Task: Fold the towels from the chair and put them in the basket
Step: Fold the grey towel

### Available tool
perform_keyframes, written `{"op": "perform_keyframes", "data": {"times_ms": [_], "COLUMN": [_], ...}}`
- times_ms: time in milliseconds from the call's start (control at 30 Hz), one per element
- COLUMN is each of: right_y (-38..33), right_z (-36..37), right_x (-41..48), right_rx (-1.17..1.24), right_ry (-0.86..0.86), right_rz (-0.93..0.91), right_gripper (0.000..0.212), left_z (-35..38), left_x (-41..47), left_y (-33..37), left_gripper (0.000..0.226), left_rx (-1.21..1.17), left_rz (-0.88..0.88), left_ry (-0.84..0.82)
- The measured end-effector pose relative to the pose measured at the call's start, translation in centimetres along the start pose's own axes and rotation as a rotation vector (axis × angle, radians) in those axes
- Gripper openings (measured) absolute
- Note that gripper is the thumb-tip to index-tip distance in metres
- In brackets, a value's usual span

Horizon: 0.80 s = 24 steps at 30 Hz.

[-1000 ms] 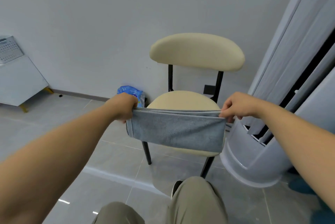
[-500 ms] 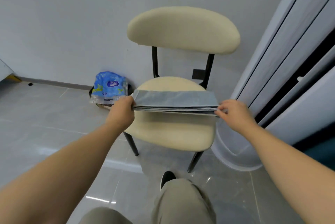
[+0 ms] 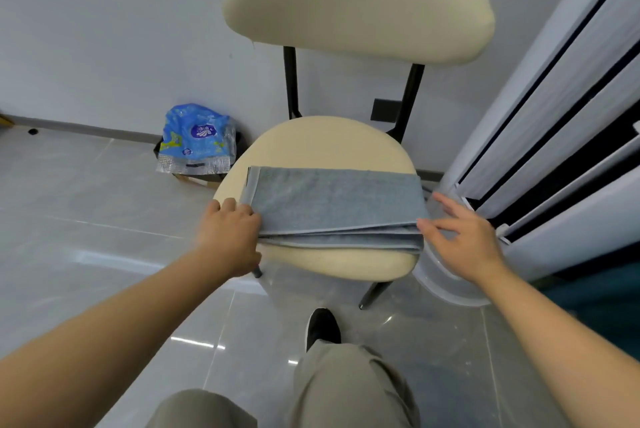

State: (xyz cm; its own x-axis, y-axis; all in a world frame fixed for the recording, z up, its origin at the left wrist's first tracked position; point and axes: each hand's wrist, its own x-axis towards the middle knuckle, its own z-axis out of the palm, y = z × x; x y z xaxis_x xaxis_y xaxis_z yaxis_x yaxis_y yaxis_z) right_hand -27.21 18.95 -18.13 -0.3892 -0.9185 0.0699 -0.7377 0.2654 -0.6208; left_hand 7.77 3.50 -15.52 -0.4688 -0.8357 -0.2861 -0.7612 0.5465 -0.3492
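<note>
A grey-blue towel (image 3: 336,202), folded into a long strip of several layers, lies flat across the cream seat of the chair (image 3: 329,140). My left hand (image 3: 227,233) is at the towel's near left corner, fingers curled over the edge and thumb below, holding it. My right hand (image 3: 464,237) is off the right end with fingers spread; only the thumb tip touches the near right corner. On the floor left of the chair stands a dark basket (image 3: 240,142), mostly hidden by a blue plastic packet (image 3: 195,138) lying on top of it.
A tall white floor-standing unit (image 3: 554,116) stands close against the chair's right side, its round base (image 3: 446,284) beside my right hand. The wall is right behind the chair. My shoe (image 3: 322,325) and knees are on the grey tiled floor before the chair.
The towel, held hanging in front of the chair, was carried over the seat and laid flat on it. My right hand has let go and opened; the left stays at its corner.
</note>
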Motion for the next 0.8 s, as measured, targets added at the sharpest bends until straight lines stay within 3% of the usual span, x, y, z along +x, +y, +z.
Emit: {"op": "perform_keyframes", "data": {"times_ms": [100,200,267,367,467,567,800], "right_y": [-2.9,-6.2,-8.4,-9.0,-6.7,-4.7,-2.7], "right_z": [0.9,3.5,6.1,9.8,11.2,10.7,8.6], "right_x": [1.4,3.8,6.0,8.2,8.0,7.6,6.0], "right_rx": [0.108,0.014,-0.106,-0.34,-0.431,-0.457,-0.225], "right_ry": [0.127,0.207,0.003,-0.234,-0.29,-0.25,-0.062], "right_rz": [0.041,0.047,0.037,0.016,0.112,0.176,0.685], "right_gripper": [0.037,0.035,0.041,0.055,0.063,0.066,0.078], "left_z": [-3.8,-5.4,-5.3,-3.0,0.9,3.1,3.4], "left_x": [1.2,4.8,7.6,10.1,10.0,9.9,9.9], "left_y": [2.1,4.5,5.9,7.1,6.7,5.1,5.1], "left_gripper": [0.053,0.049,0.05,0.06,0.072,0.075,0.076], "left_rx": [-0.038,-0.265,-0.39,-0.51,-0.581,-0.576,-0.541], "left_rz": [-0.03,0.017,0.114,0.067,-0.041,-0.09,-0.123], "left_ry": [-0.021,0.187,0.249,0.125,0.077,0.144,0.141]}}
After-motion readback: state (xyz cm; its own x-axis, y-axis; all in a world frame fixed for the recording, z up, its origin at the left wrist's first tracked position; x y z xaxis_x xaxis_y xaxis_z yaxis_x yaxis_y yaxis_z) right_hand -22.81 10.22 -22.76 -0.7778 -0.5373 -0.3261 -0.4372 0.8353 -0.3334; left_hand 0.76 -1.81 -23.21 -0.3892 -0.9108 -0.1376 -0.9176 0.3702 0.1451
